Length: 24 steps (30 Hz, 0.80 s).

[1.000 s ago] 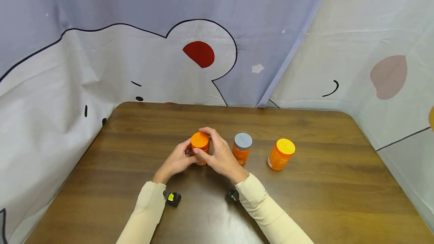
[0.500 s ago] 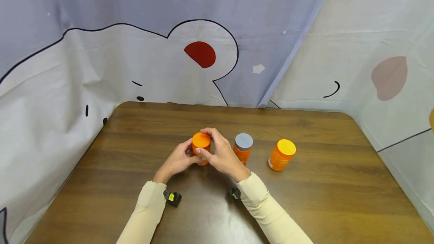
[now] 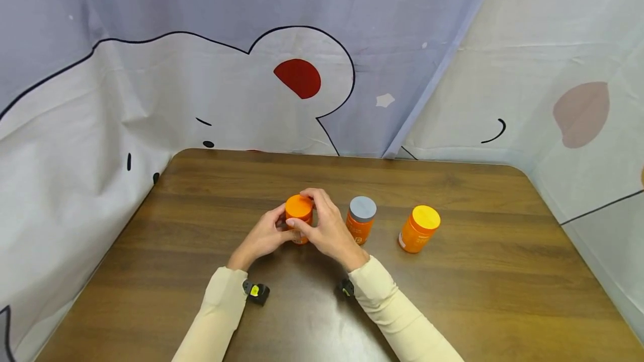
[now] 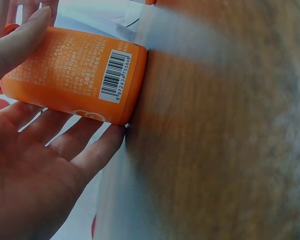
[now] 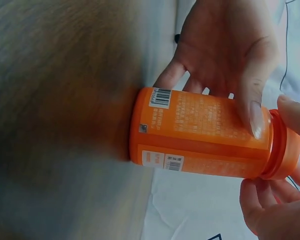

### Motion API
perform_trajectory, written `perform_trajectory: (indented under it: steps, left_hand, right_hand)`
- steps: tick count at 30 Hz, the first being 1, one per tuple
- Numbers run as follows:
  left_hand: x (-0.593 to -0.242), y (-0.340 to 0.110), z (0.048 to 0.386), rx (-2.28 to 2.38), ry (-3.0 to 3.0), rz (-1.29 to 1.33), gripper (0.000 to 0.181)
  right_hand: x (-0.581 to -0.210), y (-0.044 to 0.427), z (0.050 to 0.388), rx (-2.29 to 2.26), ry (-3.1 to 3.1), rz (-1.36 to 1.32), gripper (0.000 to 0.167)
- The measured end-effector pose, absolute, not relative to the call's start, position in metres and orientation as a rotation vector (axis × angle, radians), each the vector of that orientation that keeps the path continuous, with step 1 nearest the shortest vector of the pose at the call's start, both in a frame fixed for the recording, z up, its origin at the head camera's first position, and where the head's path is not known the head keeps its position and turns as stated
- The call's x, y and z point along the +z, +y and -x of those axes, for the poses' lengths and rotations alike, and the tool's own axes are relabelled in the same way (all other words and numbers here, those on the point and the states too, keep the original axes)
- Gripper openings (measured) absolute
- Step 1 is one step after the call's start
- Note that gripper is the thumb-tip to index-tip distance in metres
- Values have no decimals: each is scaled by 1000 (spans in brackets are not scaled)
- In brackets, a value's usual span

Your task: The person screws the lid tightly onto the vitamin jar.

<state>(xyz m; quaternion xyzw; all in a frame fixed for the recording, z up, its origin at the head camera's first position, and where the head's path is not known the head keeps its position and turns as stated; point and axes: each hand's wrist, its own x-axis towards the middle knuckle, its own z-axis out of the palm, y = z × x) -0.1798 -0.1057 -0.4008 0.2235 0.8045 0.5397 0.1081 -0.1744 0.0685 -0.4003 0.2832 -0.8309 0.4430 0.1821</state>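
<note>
An orange plastic jar [image 5: 205,132] with printed labels and a barcode stands upright on the wooden table, its orange lid [image 3: 299,205] on top. My left hand [image 3: 263,236] grips the jar's body from the left, thumb across the near side and fingers round the far side. From the right, my right hand [image 3: 329,232] holds the lid between thumb and fingers. In the right wrist view, a narrow ridged neck shows between body and lid. Just right of my right hand stands an orange jar with a grey lid [image 3: 363,209].
Farther right stands another orange jar with a yellow lid [image 3: 425,217]. All three jars are on the brown wooden table [image 3: 478,272]. A printed curtain [image 3: 226,94] hangs along the table's back and sides.
Both hands stay at the same jar. My right thumb and fingers shift slightly at the lid. The other two jars keep their places.
</note>
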Motion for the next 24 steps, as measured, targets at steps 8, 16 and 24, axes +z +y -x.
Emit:
perform_trajectory:
  steps: [8,16,24]
  left_hand:
    - [-429,-108,194,1618,2372,-659,54]
    - [-427,-108,194,1601,2379,-617,56]
    - [-399,-105,179,1598,2357,-644,54]
  right_hand:
    - [-399,73,175,1361,-2392,-751,62]
    - [-395,78,175,1421,-2445,-870,50]
    - [-400,74,176,1362,-2379,-793,54]
